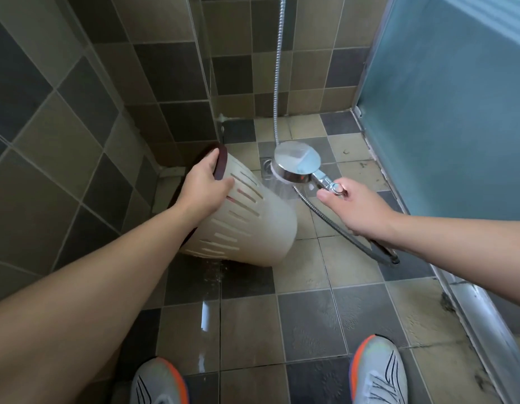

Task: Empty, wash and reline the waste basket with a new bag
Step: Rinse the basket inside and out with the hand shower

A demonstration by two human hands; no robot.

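A cream waste basket [253, 225] with slotted sides and a dark brown rim is tipped on its side above the shower floor, its base pointing right and towards me. My left hand [205, 189] grips the rim at its upper left. My right hand [350, 204] holds the handle of a chrome shower head [296, 161], which faces down just right of the basket. Water sprays from the head onto the basket's side near its base. No bag is visible in the basket.
The metal shower hose [277, 68] hangs from above and loops under my right wrist. A floor drain [266, 167] lies behind the shower head. Tiled walls close in at left and back, a frosted blue glass panel [445, 112] at right. The floor is wet near my shoes [378, 371].
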